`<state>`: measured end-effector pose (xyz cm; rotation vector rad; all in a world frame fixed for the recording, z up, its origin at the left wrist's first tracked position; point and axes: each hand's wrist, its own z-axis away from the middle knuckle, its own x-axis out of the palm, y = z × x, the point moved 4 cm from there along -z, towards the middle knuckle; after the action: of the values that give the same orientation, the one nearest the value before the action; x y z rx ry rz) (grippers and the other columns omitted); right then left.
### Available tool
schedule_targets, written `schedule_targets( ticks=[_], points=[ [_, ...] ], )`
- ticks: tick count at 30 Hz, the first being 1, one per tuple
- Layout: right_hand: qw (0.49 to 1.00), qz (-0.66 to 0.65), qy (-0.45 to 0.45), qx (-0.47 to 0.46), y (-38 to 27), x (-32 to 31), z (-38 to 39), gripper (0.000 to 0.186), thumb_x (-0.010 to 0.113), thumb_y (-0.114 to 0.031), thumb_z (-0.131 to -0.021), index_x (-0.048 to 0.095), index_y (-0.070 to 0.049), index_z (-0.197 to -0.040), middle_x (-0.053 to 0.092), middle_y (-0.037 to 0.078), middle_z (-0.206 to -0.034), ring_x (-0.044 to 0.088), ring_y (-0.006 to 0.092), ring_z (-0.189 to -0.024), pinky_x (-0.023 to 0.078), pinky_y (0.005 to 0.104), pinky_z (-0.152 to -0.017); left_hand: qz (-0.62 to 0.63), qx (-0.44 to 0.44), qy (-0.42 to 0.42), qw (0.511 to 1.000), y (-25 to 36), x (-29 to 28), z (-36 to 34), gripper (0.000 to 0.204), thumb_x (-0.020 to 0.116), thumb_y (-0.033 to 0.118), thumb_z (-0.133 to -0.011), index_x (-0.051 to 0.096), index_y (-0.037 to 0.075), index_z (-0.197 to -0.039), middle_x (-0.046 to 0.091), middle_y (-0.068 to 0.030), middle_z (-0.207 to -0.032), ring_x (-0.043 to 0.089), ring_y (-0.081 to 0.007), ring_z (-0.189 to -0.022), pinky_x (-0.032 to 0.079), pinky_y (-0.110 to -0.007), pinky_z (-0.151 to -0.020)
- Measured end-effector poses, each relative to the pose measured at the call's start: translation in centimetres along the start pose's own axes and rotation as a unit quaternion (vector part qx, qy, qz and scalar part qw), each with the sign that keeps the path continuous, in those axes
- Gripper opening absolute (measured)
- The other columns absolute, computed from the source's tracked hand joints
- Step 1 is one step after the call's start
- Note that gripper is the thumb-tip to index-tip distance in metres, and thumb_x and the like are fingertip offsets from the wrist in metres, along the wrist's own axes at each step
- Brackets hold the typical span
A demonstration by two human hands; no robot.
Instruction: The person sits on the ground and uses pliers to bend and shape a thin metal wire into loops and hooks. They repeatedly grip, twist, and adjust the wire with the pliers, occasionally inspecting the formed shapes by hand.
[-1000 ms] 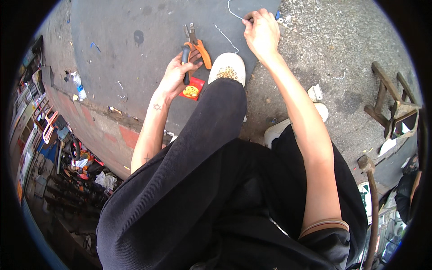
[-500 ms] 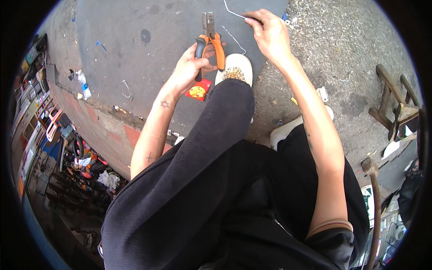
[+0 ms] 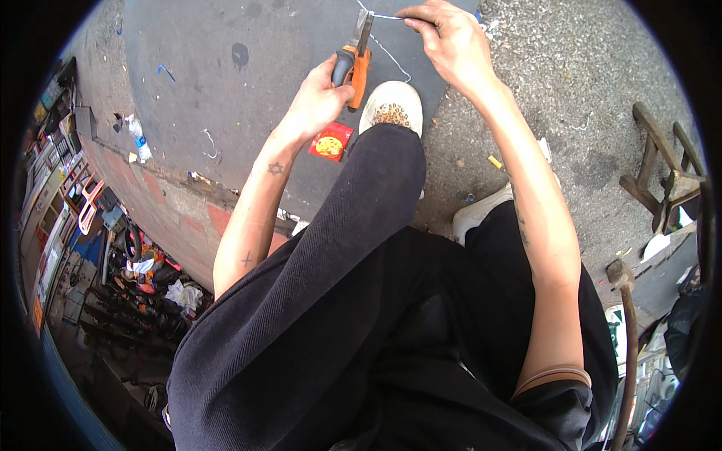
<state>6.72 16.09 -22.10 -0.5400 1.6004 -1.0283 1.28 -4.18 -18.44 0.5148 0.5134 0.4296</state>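
On the pavement at far left, a clear plastic bottle point(image 3: 138, 137) lies beside a dark grey sheet point(image 3: 188, 98) spread over the ground. A curled scrap of white wire rests on the sheet. Next comes the left hand point(image 3: 320, 102), its fingers wrapped around the orange-and-black handles of the pliers point(image 3: 358, 69), with a red packet point(image 3: 331, 142) lying just below. The pliers' jaws meet a thin white wire point(image 3: 387, 16) near the upper edge; whether they bite it is too small to tell. Below stands a pale, spotted shoe point(image 3: 391, 107). The right hand point(image 3: 456, 49) pinches the wire between thumb and forefinger. Farther right are a hammer point(image 3: 631, 323) and a wooden frame point(image 3: 653, 135).
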Motion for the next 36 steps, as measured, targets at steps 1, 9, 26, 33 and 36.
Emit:
schedule_targets(
  ticks=[1,9,26,33,36],
  points=[
    [1.000,0.000,-0.004,0.000,-0.1,0.0,0.0,0.013,0.066,-0.014,-0.086,0.074,-0.007,-0.093,0.065,0.014,-0.086,0.065,0.0353,-0.087,0.051,0.0419,-0.080,0.002,-0.004,-0.010,1.000,0.0,0.1,0.0,0.062,0.049,0.000,-0.083,0.043,-0.004,-0.145,0.063,-0.0128,-0.124,0.061,-0.0186,-0.106,0.048,-0.036,-0.097],
    [1.000,0.016,-0.007,-0.001,0.1,0.1,0.2,0.013,0.066,-0.012,-0.085,0.074,-0.007,-0.093,0.065,0.013,-0.088,0.065,0.0337,-0.089,0.052,0.0405,-0.081,0.034,0.013,-0.044,0.998,0.2,-0.2,-0.3,0.059,0.047,0.000,-0.083,0.045,-0.004,-0.142,0.063,-0.0143,-0.129,0.060,-0.0210,-0.118,0.044,-0.037,-0.104],
    [0.997,0.066,0.049,-0.013,1.4,-1.0,0.3,0.010,0.066,-0.009,-0.084,0.073,-0.009,-0.091,0.062,0.012,-0.085,0.063,0.0330,-0.088,0.050,0.0420,-0.079,-0.259,0.044,0.201,0.944,-1.5,-1.8,-2.2,0.051,0.055,0.004,-0.084,0.052,-0.003,-0.134,0.058,-0.0285,-0.123,0.058,-0.0446,-0.115,0.048,-0.047,-0.097],
    [0.998,0.016,0.051,-0.027,-1.3,-0.3,0.3,0.010,0.066,-0.007,-0.084,0.073,-0.008,-0.092,0.062,0.012,-0.087,0.063,0.0327,-0.089,0.051,0.0421,-0.079,0.071,0.149,0.219,0.962,1.4,-0.8,-2.5,0.041,0.071,0.021,-0.094,0.062,-0.006,-0.123,0.069,-0.0194,-0.114,0.068,-0.0261,-0.106,0.055,-0.036,-0.094],
    [0.997,-0.001,0.048,-0.058,-2.3,-0.3,0.3,0.011,0.065,-0.005,-0.084,0.072,-0.006,-0.093,0.063,0.013,-0.089,0.063,0.0335,-0.090,0.050,0.0424,-0.080,0.324,0.138,0.148,0.924,2.8,0.2,-2.9,0.031,0.067,0.010,-0.097,0.060,-0.009,-0.120,0.070,-0.0155,-0.105,0.071,-0.0226,-0.098,0.060,-0.031,-0.088]
  ],
)
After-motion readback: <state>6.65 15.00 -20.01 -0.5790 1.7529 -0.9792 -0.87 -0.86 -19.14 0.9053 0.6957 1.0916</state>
